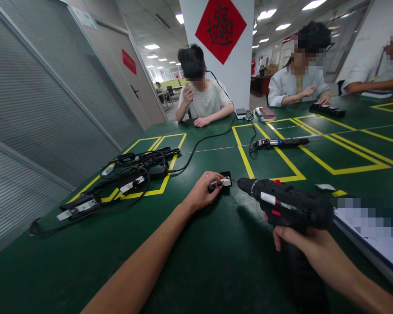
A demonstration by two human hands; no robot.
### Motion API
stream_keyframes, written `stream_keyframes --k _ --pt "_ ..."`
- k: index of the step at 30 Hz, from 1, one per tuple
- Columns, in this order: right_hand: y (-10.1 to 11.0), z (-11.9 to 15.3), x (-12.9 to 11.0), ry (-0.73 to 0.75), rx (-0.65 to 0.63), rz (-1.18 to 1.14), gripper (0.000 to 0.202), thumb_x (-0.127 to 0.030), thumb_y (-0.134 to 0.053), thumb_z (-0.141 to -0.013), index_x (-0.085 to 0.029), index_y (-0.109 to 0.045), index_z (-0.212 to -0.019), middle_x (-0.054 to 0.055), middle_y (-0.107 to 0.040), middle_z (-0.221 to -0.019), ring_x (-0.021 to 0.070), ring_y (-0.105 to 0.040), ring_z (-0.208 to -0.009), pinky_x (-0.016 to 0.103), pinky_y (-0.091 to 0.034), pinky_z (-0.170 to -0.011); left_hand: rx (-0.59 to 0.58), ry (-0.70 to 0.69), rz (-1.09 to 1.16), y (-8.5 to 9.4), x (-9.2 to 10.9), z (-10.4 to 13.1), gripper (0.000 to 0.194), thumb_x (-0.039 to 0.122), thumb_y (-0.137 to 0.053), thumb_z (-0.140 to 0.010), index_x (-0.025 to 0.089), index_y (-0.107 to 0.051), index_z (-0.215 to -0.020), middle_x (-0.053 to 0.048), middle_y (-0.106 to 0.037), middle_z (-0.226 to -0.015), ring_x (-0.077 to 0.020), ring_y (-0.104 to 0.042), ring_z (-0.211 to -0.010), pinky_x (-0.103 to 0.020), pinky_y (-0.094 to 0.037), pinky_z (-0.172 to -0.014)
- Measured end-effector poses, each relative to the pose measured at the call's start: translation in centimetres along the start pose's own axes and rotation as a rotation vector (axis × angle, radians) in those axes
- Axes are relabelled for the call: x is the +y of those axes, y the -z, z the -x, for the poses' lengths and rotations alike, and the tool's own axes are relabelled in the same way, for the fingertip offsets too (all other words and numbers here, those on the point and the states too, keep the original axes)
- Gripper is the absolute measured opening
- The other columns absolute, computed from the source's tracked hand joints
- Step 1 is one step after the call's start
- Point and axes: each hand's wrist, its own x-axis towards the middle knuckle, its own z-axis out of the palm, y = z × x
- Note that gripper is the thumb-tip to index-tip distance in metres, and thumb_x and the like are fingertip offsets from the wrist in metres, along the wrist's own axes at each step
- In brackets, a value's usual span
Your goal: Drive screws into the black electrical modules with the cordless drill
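A: So what's each hand doing?

B: The right hand (303, 244) is wrapped round the grip of a black power drill (288, 203), nose pointing left. The left hand (203, 189) is down on the green table (216, 261), fingers and thumb closed on a small black-and-white part (225, 182), which sits just ahead of the drill.

A: Touching or not?

B: The thin bit (235, 180) ends right by the part's white piece — honestly can't tell if they touch.

A: And around them?

B: Off to the left, black cabled devices (134, 176) lie across yellow tape (162, 190). Past the drill there's a slim tool with a blue band (281, 142), also over tape lines. Across the table sits a person in a pale T-shirt (209, 98) — one hand raised, the other resting on the tabletop.
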Motion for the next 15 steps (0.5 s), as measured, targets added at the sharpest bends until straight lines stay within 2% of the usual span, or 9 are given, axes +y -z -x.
stream_keyframes --k 4,10,13,15 --pt "0.01 0.11 -0.21 0.01 -0.018 -0.003 0.028 -0.034 -0.054 -0.08 -0.024 -0.066 -0.056 0.0 -0.067 -0.067 0.0191 -0.063 -0.065 0.031 -0.051 -0.064 0.003 0.008 -0.023 -0.07 0.04 0.14 0.014 0.016 -0.053 -0.082 0.02 -0.051 -0.095 -0.008 -0.053 -0.114 -0.0187 -0.051 -0.108 -0.04 -0.043 -0.098" --pt "-0.04 0.22 -0.24 0.039 0.003 0.014 0.03 -0.034 -0.053 -0.082 -0.024 -0.068 -0.058 0.001 -0.071 -0.068 0.0193 -0.065 -0.063 0.03 -0.052 -0.061 0.078 0.083 -0.051 -0.65 -0.09 0.34 0.011 0.018 -0.056 -0.081 0.02 -0.053 -0.091 -0.01 -0.038 -0.133 -0.0225 -0.038 -0.128 -0.045 -0.035 -0.109" --pt "-0.16 0.2 -0.25 0.074 0.046 0.039 0.03 -0.035 -0.054 -0.081 -0.023 -0.069 -0.057 0.001 -0.072 -0.067 0.019 -0.066 -0.062 0.028 -0.053 -0.058 0.099 0.114 -0.04 -0.79 -0.17 0.35 0.011 0.019 -0.056 -0.081 0.02 -0.053 -0.091 -0.009 -0.033 -0.138 -0.0234 -0.035 -0.131 -0.045 -0.033 -0.11" --pt "-0.26 0.25 -0.31 0.104 0.119 0.068 0.028 -0.035 -0.057 -0.078 -0.023 -0.069 -0.055 0.001 -0.072 -0.065 0.0188 -0.067 -0.059 0.026 -0.052 -0.054 0.115 0.125 -0.019 -0.78 -0.25 0.34 0.013 0.019 -0.056 -0.081 0.02 -0.053 -0.093 -0.009 -0.033 -0.138 -0.0232 -0.035 -0.131 -0.044 -0.035 -0.109"
